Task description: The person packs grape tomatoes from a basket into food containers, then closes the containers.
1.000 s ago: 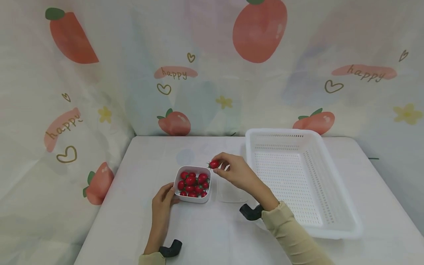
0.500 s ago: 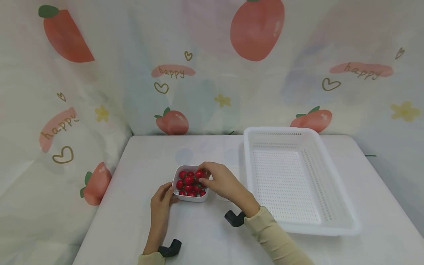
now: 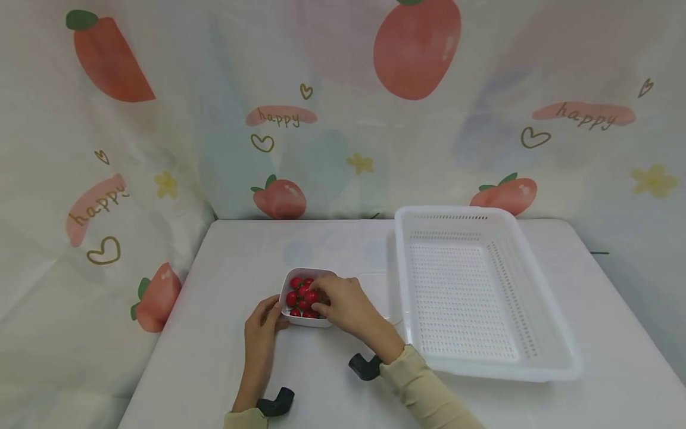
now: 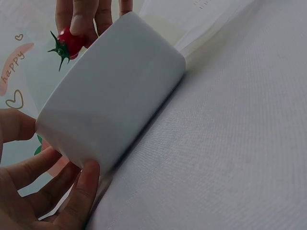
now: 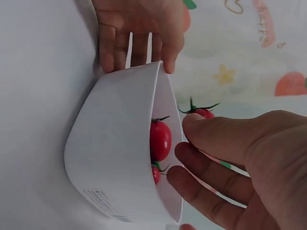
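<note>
right hand (image 3: 343, 305) grip: fingertips down in the small white bowl (image 3: 300, 320), pinching a cherry tomato (image 4: 69, 42); the left wrist view shows the red fruit and its green calyx between the fingers (image 4: 81, 21), just above the bowl's rim. left hand (image 3: 261, 329) grip: fingers curled against the bowl's outer wall at its 8 o'clock side, thumb on one side, fingertips on the other, steadying it. bowl sits on the table (image 3: 225, 357) near centre, holding a heap of cherry tomatoes (image 3: 299, 295), red with green stems. right wrist view shows one tomato against the inner wall, another below it. white perforated basket (image 3: 536, 357) lies at 3 o'clock of the bowl, apart from it, long side running away from the person. clear plastic lid (image 3: 388, 298) lies flat on the table between bowl and basket. cream sleeve (image 3: 423, 393) on the right forearm, black wrist mount (image 3: 364, 366) just above the cuff; a second black mount (image 3: 274, 402) on the left wrist. backdrop (image 3: 343, 119) is fruit-print cloth with "happy" lettering.
</note>
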A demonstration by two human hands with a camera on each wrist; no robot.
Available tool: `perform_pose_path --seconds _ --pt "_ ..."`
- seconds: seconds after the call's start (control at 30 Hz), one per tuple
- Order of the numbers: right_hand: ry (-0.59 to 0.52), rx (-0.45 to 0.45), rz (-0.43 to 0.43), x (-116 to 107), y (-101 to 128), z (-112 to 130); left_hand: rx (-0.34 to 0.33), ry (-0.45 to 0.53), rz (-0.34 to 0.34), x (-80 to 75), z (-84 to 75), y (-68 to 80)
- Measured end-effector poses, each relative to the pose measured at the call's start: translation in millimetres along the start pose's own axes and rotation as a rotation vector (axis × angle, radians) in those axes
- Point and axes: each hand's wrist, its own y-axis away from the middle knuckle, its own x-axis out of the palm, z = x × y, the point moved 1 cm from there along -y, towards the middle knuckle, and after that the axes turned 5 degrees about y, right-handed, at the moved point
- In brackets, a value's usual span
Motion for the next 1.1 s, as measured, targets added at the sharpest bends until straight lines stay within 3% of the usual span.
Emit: perform_pose_path --seconds 0.23,0.57,0.87,1.1 --pt "0.083 0.034 0.058 11.4 0.0 -1.7 0.000 -0.008 0.006 0.5 -0.2 0.4" --pt "0.044 0.047 0.046 16.9 2.3 -4.5 -0.005 -0.030 -0.004 0.4 0.0 0.0" --pt "-0.038 0.048 -0.067 21.1 9.9 -9.4 0.003 -0.031 -0.013 0.5 0.9 0.0" --pt "-0.218 0.080 -0.172 23.9 17.1 -13.5 0.010 -0.017 -0.020 2.5 -0.2 0.4"
